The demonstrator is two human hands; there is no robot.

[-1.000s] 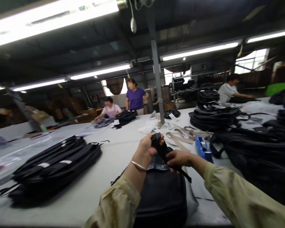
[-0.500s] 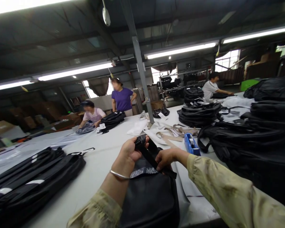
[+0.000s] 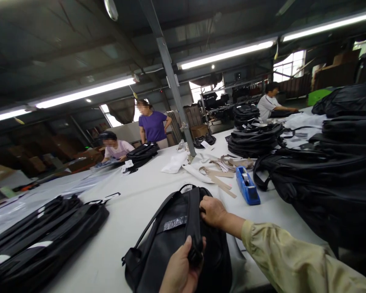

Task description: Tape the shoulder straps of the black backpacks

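Note:
A black backpack (image 3: pixel 161 248) lies on the table in front of me, its strap side up. A strip of shiny clear tape or film (image 3: pixel 175 223) crosses the panel between its straps. My left hand (image 3: pixel 183 266) is closed around the lower end of the right-hand shoulder strap (image 3: pixel 194 215), where a dark bundle sits in the fingers. Higher up, my right hand (image 3: pixel 213 211) has its curled fingers at the outer edge of that same strap; the fingertips are partly hidden. The other shoulder strap (image 3: pixel 154 217) lies loose on the left.
Black bags (image 3: pixel 42 240) lie at the left, and more backpacks (image 3: pixel 311 183) are piled at the right. A blue tape dispenser (image 3: pixel 247 186) stands beyond my right hand, near beige strips (image 3: pixel 221 183). A grey post (image 3: pixel 178 93) rises behind. Three people are at the far side.
My left hand has moved down and towards me along the strap. The strap now lies along the backpack, uncovering more of it. My right hand stays close to its former place.

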